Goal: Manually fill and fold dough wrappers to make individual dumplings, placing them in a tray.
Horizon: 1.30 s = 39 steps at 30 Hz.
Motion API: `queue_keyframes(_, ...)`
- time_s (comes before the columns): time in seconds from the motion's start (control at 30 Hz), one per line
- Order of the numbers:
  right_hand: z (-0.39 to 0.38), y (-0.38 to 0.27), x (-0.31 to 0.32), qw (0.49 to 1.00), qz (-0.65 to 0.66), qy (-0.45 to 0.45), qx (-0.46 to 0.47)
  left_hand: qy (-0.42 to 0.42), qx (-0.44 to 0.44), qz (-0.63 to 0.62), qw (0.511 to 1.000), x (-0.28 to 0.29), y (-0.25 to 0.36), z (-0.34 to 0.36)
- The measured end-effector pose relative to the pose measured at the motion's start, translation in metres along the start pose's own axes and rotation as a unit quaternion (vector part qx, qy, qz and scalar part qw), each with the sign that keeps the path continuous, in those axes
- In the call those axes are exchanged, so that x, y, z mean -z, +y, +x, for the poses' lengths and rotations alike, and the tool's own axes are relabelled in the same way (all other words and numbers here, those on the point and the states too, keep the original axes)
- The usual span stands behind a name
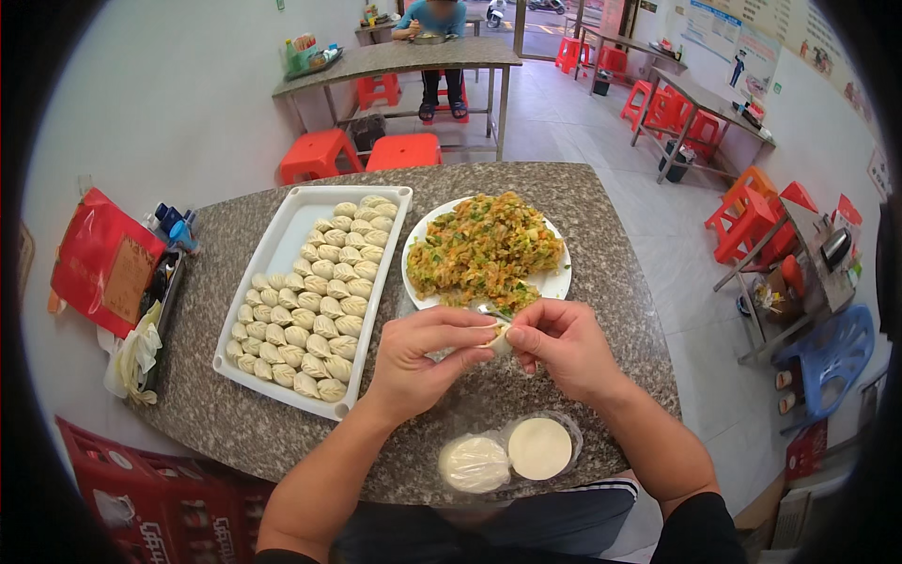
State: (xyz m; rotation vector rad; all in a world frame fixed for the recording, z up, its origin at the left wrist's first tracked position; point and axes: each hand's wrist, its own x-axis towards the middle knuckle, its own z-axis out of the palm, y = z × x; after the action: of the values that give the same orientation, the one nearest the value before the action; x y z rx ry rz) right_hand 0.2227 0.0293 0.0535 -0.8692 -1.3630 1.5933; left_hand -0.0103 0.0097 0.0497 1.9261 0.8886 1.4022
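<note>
Between my two hands, just in front of the plate, is a small dumpling (500, 340) with a bit of filling showing at its top. My left hand (427, 355) pinches one side of it between thumb and fingers. On the other side, my right hand (566, 346) grips its edge with thumb and forefinger. A white plate (413, 274) carries a heap of chopped orange and green filling (484, 246); a metal utensil partly shows at its near rim. To the left, a white tray (282, 226) holds rows of pleated dumplings (315, 301). Round dough wrappers (539, 448) lie nearest me, beside a plastic-wrapped stack (474, 463).
Everything stands on a speckled stone table (611, 244). At its left edge are a red bag (105, 258) and a dark tray of small items. Red crates (160, 498) stand below left. Beyond, a person (434, 23) sits at another table, with red stools (404, 152) near it.
</note>
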Motion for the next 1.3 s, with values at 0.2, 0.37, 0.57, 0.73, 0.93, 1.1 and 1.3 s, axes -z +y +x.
queue_keyframes(0.2, -0.003, -0.004, -0.005, 0.998, -0.063, 0.019, -0.004, -0.011, 0.026, -0.009, 1.0, -0.002, 0.0, 0.0)
queue_keyframes(0.37, -0.003, -0.006, -0.015, 0.925, -0.286, 0.049, 0.246, 0.022, 0.046, 0.007, 0.999, -0.004, -0.002, -0.002)
queue_keyframes(0.57, -0.006, -0.001, -0.003, 0.987, -0.118, 0.047, 0.098, 0.043, 0.069, -0.104, 0.991, -0.008, -0.002, -0.003)
queue_keyframes(0.73, -0.001, -0.003, -0.006, 0.999, -0.006, 0.022, 0.022, 0.02, 0.037, -0.095, 0.995, -0.003, -0.005, -0.006)
queue_keyframes(0.93, -0.005, -0.003, -0.007, 0.982, -0.16, 0.041, 0.095, -0.012, 0.028, -0.036, 0.999, -0.002, -0.001, -0.001)
queue_keyframes(1.1, -0.003, -0.009, -0.015, 0.914, -0.295, 0.056, 0.272, 0.026, 0.03, 0.014, 0.999, -0.004, 0.0, -0.002)
queue_keyframes(1.3, -0.006, -0.007, -0.004, 0.956, -0.225, 0.07, 0.175, 0.062, 0.068, -0.112, 0.989, -0.008, -0.003, -0.006)
